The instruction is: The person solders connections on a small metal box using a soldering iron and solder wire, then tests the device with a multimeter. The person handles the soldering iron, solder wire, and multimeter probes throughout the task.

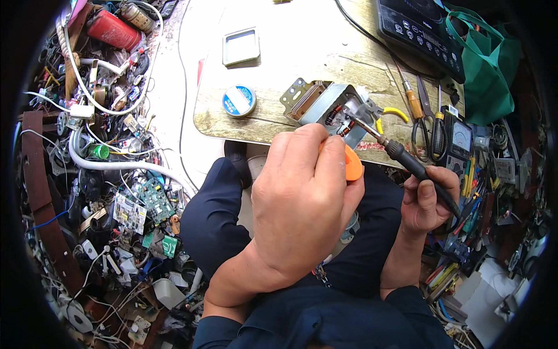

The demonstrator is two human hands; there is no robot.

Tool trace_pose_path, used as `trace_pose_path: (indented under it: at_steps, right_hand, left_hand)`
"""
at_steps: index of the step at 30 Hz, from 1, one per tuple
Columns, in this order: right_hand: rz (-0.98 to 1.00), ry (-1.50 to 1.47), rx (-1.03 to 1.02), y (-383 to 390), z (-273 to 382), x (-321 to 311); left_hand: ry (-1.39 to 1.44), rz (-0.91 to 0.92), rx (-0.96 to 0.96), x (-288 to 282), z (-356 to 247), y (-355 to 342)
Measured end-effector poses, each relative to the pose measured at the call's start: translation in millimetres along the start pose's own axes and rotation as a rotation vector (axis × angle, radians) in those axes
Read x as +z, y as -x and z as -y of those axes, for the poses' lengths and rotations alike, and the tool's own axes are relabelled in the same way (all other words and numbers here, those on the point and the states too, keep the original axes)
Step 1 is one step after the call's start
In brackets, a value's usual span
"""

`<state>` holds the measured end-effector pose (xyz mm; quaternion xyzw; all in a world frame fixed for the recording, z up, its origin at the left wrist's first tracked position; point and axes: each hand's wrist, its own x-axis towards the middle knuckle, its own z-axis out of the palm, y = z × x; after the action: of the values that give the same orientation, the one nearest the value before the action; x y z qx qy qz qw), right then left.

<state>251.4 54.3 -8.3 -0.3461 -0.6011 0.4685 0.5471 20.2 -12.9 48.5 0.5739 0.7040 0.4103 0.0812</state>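
Note:
My left hand (299,203) is closed round an orange object (352,166), mostly hidden by my fingers, just in front of an open metal enclosure (314,107). Dark red and black components (336,113) sit inside the enclosure. In my right hand (430,203) is a black soldering iron (407,160), gripped by its handle, its metal shaft slanting up-left over the enclosure; I cannot tell whether the tip touches anything. Yellow-handled pliers (395,113) lie beside the enclosure. A round tin with a blue label (238,100) stands to its left.
The wooden board (209,125) holds a square metal tray (240,45), screwdriver (414,102), scissors (421,134) and black induction cooker (418,41). A green bag (488,87) and meter (459,136) are at right. Electronic clutter (151,198) and a red extinguisher (113,29) crowd the left.

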Motion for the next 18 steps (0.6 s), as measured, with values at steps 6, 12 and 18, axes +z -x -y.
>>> trace_pose_path:
  at_steps: [6, 12, 18]
  right_hand:
    - [-0.004, 0.014, 0.006, -0.7, 1.3, 1.0]
    - [-0.043, -0.171, -0.068, -1.6, -8.4, -14.8]
    - [0.031, -0.354, -0.05, -7.8, -13.4, -28.8]
  left_hand:
    - [-0.002, 0.014, -0.007, -3.7, -1.9, 0.6]
    - [0.026, 0.063, 0.015, -13.9, -6.0, 3.4]
    - [0.104, 0.095, 0.042, -20.3, -10.1, 7.2]
